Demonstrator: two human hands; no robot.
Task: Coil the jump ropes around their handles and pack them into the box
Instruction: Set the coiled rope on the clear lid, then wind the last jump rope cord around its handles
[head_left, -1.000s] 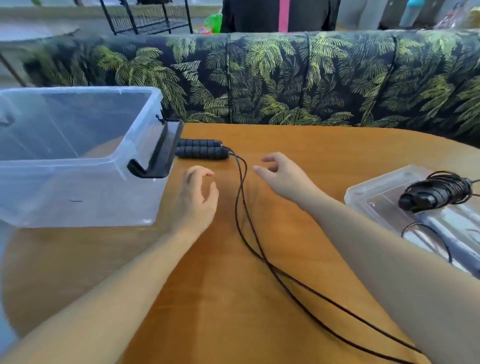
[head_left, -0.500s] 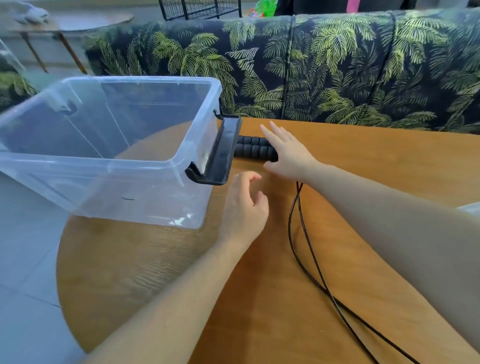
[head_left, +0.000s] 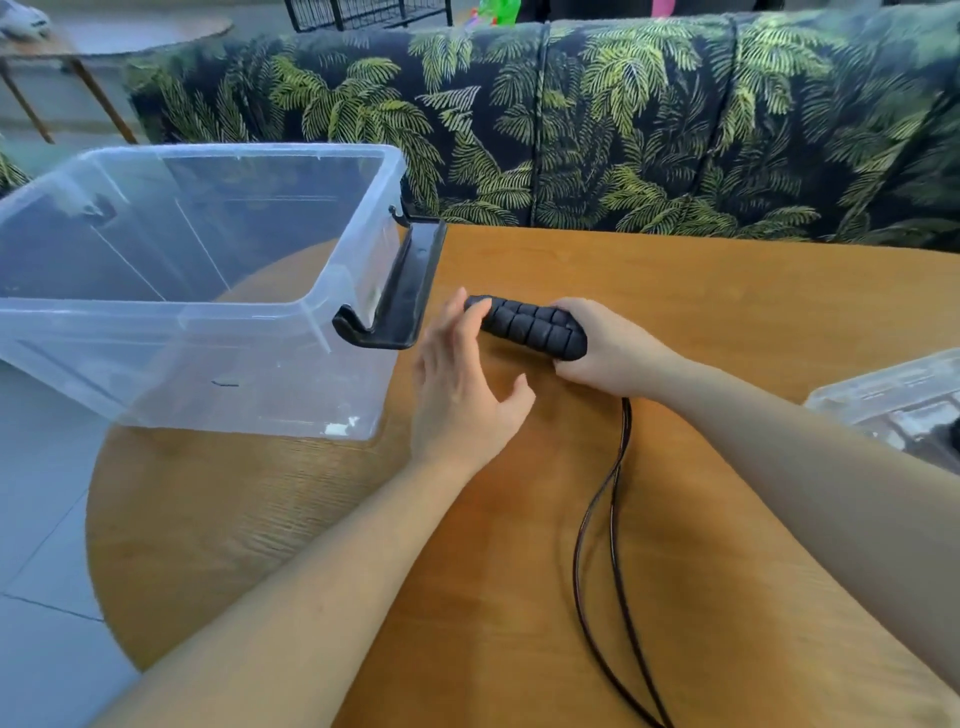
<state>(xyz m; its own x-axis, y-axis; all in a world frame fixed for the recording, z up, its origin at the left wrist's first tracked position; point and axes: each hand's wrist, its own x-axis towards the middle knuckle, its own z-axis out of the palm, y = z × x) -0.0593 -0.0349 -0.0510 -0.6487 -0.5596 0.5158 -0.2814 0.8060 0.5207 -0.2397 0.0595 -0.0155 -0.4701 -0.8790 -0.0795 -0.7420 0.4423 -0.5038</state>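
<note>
My right hand (head_left: 608, 353) grips the two black foam handles (head_left: 524, 325) of a jump rope, held together just above the wooden table (head_left: 519, 571). Its thin black rope (head_left: 613, 499) trails from under that hand down toward the near table edge. My left hand (head_left: 462, 389) is open, its fingertips touching the free end of the handles. The clear plastic box (head_left: 197, 291) stands on the left of the table with its black latch (head_left: 400, 306) hanging open beside my left hand. Nothing shows inside the box.
The clear box lid (head_left: 898, 400) lies at the right table edge, with something dark on it cut off by the frame. A palm-print sofa (head_left: 623, 130) runs behind the table. Tiled floor lies to the left.
My right hand has closed round the two handles and lifted them toward me. My left hand has moved up to touch their free end. The view has shifted slightly.
</note>
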